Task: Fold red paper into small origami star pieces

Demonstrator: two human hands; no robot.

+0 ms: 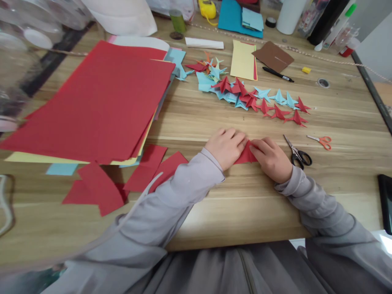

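A small piece of red paper (245,156), partly folded, lies on the wooden table between my two hands. My left hand (226,148) is closed on its left side, fingers pressing it near the table. On the right side, my right hand (271,158) pinches the paper between thumb and fingers. My fingers hide part of the folds. Red and light-blue folded paper cranes (278,112) stand in rows beyond my hands. Scissors with black handles (297,153) lie just right of my right hand, and a smaller orange-handled pair (323,141) is farther right.
A large stack of red sheets (101,102) covers the left of the table. Cut red pieces (101,190) lie in front of it. Yellow paper (241,61), brown paper (273,57) and a black pen (278,74) lie at the back. A dark phone-like object (386,204) sits at the right edge.
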